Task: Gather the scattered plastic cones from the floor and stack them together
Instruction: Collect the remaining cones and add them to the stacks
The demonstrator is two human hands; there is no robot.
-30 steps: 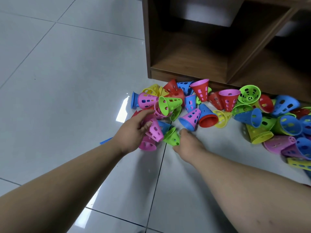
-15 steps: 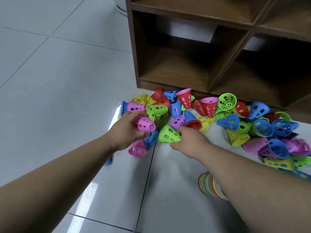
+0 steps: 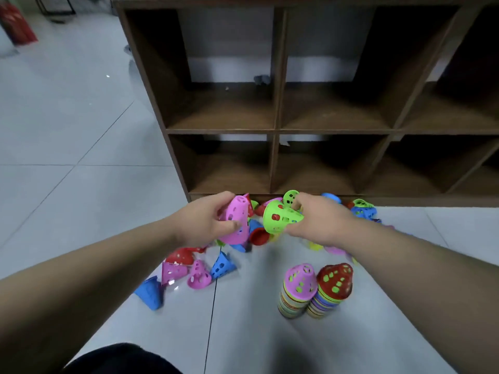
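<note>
- Two hands are raised over the pile. My left hand (image 3: 201,221) grips a pink cone (image 3: 237,220), fingers curled round its wall, narrow end up and wide mouth down.
- My right hand (image 3: 321,221) grips a green cone (image 3: 280,220), fingers curled round its body, with the wide mouth turned left toward the pink cone.
- These two cones sit just beside each other. I cannot tell whether they touch.
- Both are held off the floor (image 3: 81,184), in front of the bottom edge of the shelf (image 3: 275,130).
- Under my right forearm two stacks stand on the floor, touching: a pink-topped stack (image 3: 297,290) on the left and a red-topped stack (image 3: 334,287) on the right, tilted.
- Loose cones (image 3: 198,275) lie below my left hand: one red, two pink and one blue.
- Another blue cone (image 3: 149,292) lies nearest me, a little apart from that group.
- More cones lie along the foot of the shelf, mostly hidden behind my hands.
</note>
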